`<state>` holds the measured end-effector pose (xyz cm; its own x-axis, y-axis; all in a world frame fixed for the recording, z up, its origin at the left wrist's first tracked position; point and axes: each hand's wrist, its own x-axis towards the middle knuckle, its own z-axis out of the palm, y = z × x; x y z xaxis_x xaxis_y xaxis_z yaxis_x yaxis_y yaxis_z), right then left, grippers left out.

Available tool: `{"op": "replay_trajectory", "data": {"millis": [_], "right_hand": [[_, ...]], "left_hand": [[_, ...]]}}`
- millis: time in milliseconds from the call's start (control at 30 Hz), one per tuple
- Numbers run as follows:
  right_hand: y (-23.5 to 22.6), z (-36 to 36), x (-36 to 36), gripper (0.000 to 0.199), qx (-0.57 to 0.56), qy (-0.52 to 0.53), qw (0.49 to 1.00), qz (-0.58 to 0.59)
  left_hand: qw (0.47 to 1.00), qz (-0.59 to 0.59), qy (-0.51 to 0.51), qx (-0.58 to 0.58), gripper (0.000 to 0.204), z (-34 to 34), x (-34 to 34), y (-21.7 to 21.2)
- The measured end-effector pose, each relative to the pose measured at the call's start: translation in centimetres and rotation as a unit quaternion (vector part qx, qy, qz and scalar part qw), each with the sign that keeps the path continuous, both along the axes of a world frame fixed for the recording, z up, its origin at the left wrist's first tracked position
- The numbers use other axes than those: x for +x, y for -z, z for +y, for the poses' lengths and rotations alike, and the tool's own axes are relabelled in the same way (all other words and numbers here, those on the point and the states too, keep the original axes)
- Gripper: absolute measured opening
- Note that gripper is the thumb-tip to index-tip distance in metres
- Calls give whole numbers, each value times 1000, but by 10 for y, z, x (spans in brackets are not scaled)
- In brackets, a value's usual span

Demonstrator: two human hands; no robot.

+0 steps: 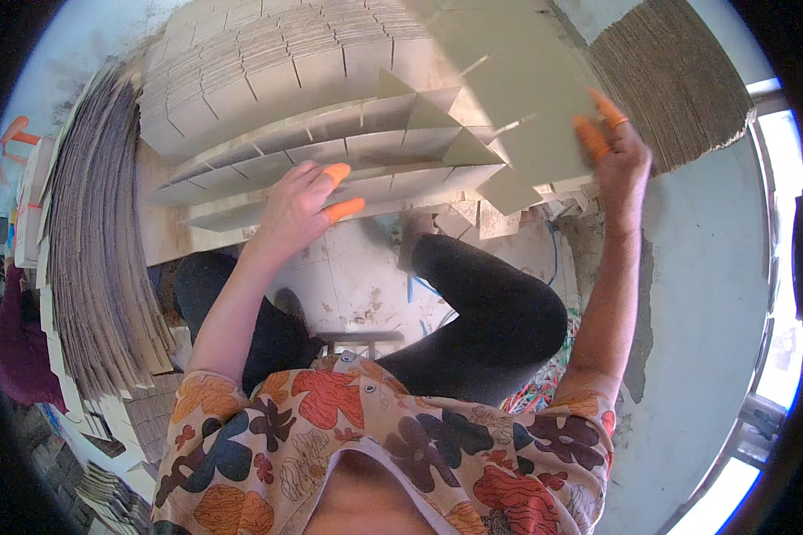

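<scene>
Slotted cardboard strips (pixel 330 156) stand on edge in rows before me, with cross pieces (pixel 455 147) set through them at their right end. My left hand (pixel 299 205) is at the nearest strip, its thumb and forefinger apart in orange finger covers. To the right, my right hand (pixel 620 156) hovers over or touches the right edge of a flat, slotted greenish-grey cardboard sheet (pixel 535 80); contact is unclear. Its orange-covered fingers are spread and slightly blurred, with nothing visible between them.
Behind the strips lies a broad stack of slotted cardboard (pixel 277 62). More cardboard is stacked at far right (pixel 674 80) and along the left (pixel 94 241). Loose scraps (pixel 482 218) lie below the work surface's front edge. Another person's dark red sleeve (pixel 22 348) shows at far left.
</scene>
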<state>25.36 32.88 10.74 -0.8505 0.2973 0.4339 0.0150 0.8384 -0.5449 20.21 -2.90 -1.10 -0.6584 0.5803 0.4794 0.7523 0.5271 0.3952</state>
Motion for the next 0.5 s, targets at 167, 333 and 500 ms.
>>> {"op": "replay_trajectory", "data": {"millis": [167, 333, 500], "right_hand": [[23, -39, 12, 40, -16, -98, 995, 25], [44, -48, 12, 40, -19, -118, 993, 4], [45, -49, 12, 40, -20, -129, 991, 9]], "left_hand": [[999, 3, 35, 6, 20, 14, -3, 18], [1000, -14, 18, 12, 13, 13, 7, 7], [1000, -13, 13, 18, 13, 6, 6, 23]]}}
